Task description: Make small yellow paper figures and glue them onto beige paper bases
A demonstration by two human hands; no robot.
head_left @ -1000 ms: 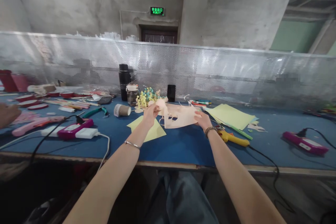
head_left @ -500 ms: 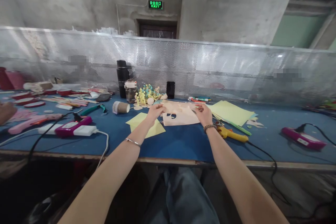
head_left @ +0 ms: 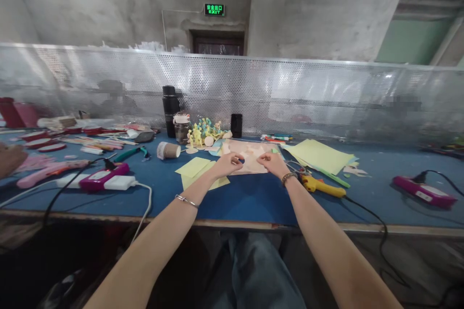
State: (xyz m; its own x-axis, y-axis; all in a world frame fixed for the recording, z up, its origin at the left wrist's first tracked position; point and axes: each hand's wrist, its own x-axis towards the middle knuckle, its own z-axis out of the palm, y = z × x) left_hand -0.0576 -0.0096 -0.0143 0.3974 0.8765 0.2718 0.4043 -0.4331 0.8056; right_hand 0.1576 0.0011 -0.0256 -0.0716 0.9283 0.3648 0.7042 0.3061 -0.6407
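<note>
A pale pink sheet with cut-out holes (head_left: 250, 147) lies on the blue table in front of me. Over its left part is my left hand (head_left: 229, 164), thumb and fingers curled toward each other in a pinch; what they hold is too small to make out. My right hand (head_left: 271, 161) is pinched over the sheet's right part, and anything between its fingertips is also too small to tell. Yellow paper pieces (head_left: 195, 167) lie left of the sheet, partly under my left wrist. A yellow glue gun (head_left: 324, 187) rests beside my right wrist.
Yellow sheets (head_left: 321, 154) lie at the right. Behind the work stand a black phone (head_left: 237, 125), small yellow and blue figures (head_left: 203, 133), a jar (head_left: 181, 127) and a black bottle (head_left: 170, 108). A paper cup (head_left: 168, 150) lies sideways. At far left, another person's hand (head_left: 10, 158) shows.
My hands have moved closer together and nearer to me over the pink sheet. A smaller yellow piece now lies on the yellow paper at the left. The view has shifted slightly.
</note>
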